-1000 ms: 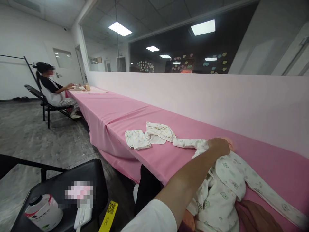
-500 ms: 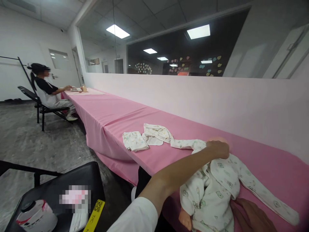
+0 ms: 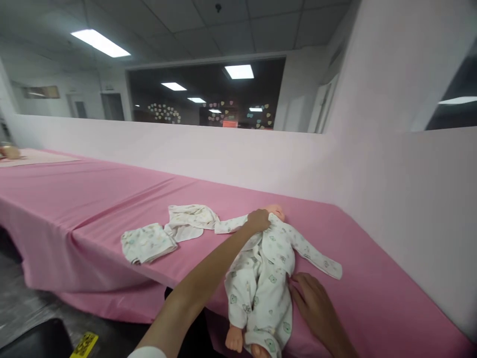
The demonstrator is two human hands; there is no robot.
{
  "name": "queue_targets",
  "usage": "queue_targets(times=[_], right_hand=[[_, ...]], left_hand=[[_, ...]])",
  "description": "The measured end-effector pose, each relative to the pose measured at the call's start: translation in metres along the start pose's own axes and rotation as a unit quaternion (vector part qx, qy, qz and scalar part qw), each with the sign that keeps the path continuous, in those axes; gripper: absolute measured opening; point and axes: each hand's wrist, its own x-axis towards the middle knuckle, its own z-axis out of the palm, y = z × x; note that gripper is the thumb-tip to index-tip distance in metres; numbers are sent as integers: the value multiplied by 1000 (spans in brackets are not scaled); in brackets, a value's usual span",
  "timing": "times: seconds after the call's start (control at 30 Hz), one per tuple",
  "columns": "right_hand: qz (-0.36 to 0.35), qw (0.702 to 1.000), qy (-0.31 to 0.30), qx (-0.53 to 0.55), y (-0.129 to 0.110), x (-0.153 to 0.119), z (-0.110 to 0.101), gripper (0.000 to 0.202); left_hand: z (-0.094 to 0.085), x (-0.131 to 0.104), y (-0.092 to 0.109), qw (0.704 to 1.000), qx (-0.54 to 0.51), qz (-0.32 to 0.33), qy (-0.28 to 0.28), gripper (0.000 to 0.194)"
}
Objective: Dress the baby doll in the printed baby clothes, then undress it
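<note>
A baby doll (image 3: 276,211) lies on its back on the pink-covered table, its face partly hidden by my left hand. It wears white trousers (image 3: 242,288) with a green animal print, and a matching jacket (image 3: 278,248) with sleeves spread wide. My left hand (image 3: 259,220) is closed on the jacket near the neck; its fingertips are mostly hidden. Beside the doll's waist, my right hand (image 3: 311,303) has its fingers stretched out and thumb apart, fingertips touching the jacket's lower edge. The doll's bare foot and another bare limb end show below the trousers.
Left of the doll lie a folded printed cloth (image 3: 149,242) and a crumpled white garment (image 3: 192,219). The pink tablecloth (image 3: 112,199) hangs over the front edge. A wall with windows (image 3: 223,154) runs behind. A black chair (image 3: 40,340) stands at lower left.
The view has swung right, and the seated person has left the frame. My left hand stays at the doll's neck, my right at its waist. More of the doll's legs and face now show.
</note>
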Motion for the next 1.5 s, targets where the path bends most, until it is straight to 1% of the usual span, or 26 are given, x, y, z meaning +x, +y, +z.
queue_targets(times=[0.07, 0.17, 0.23, 0.37, 0.43, 0.5, 0.53, 0.6, 0.7, 0.77, 0.9, 1.07, 1.17, 1.3, 1.37, 1.43, 1.5], right_hand=[[6, 1000, 0, -3, -1, -1, -1, 22], [13, 1000, 5, -7, -4, -3, -3, 19], [15, 1000, 10, -12, -6, -4, -4, 17], [23, 999, 17, -16, -10, -7, -8, 13], [27, 999, 19, -17, -11, -8, -9, 12], [28, 999, 18, -22, -11, -9, -10, 11], [28, 999, 16, -24, -12, -9, -10, 11], [27, 999, 16, -28, -12, -9, -11, 11], [32, 999, 17, -31, -13, -9, -12, 10], [33, 999, 17, -33, -13, -10, -12, 10], [31, 999, 24, -32, -11, -10, -10, 10], [35, 999, 22, -33, -11, -11, -9, 10], [37, 999, 20, -31, -11, -11, -8, 10], [39, 999, 15, -21, -11, -12, -9, 10], [41, 999, 12, -18, -11, -12, -10, 9], [44, 999, 12, -18, -12, -12, -11, 9], [45, 999, 11, -20, -12, -11, -11, 10]], left_hand=[[3, -3, 4, 999, 49, 7, -2, 24], [7, -6, 14, 995, 90, 38, -10, 19], [10, -8, 21, 992, 100, 67, -28, 14], [10, -16, 28, 988, 102, 108, -50, 17], [8, -22, 25, 987, 100, 118, -49, 11], [5, -28, 17, 987, 100, 118, -38, 3], [3, -31, 13, 988, 101, 115, -31, 2], [0, -35, 4, 988, 102, 109, -28, 8], [-2, -38, -6, 989, 91, 110, -45, 19], [-1, -38, -10, 989, 76, 112, -58, 22], [0, -38, -16, 989, 61, 108, -82, 25], [-2, -45, -20, 988, 66, 114, -83, 22], [-1, -52, -16, 990, 79, 101, -61, 19], [10, -58, -7, 991, 129, 41, 17, 14], [17, -59, -2, 986, 157, 17, 54, 17], [23, -58, 2, 982, 174, 12, 72, 23], [26, -58, 4, 981, 179, 26, 73, 26]])
